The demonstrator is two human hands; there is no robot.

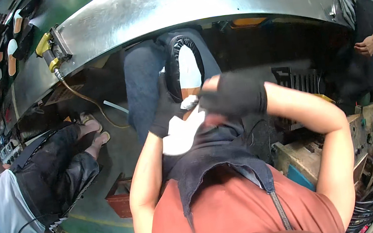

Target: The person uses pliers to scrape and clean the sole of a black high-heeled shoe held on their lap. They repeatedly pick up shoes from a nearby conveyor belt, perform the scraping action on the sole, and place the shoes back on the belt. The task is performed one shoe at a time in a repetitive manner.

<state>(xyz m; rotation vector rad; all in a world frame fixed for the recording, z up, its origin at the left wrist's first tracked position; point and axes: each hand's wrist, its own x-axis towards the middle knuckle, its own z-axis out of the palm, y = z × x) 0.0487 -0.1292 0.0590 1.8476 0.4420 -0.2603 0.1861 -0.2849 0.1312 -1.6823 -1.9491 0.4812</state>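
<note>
A black shoe upper (172,73) lies sole side up across my lap, its edge gathered in folds round the toe. A white insole (188,67) with a brown section (190,92) shows in the middle of it. My left hand (166,111), in a black fingerless glove, wraps the shoe's left side near the heel. Over the heel end my right hand (234,96), gloved the same way, is smeared by motion, and its fingers are unclear. Between my hands is a crumpled white bit (189,102). Below it hangs a white flap (181,136); whether it joins the shoe is unclear.
A metal bench (141,7) curves across ahead, bearing a yellow air stapler (47,49) with a brown hose (83,97). Several insoles (11,56) lie far left. One person (46,178) sits at left; another person's hand (366,46) shows at right. A red-brown box (118,199) stands on the floor.
</note>
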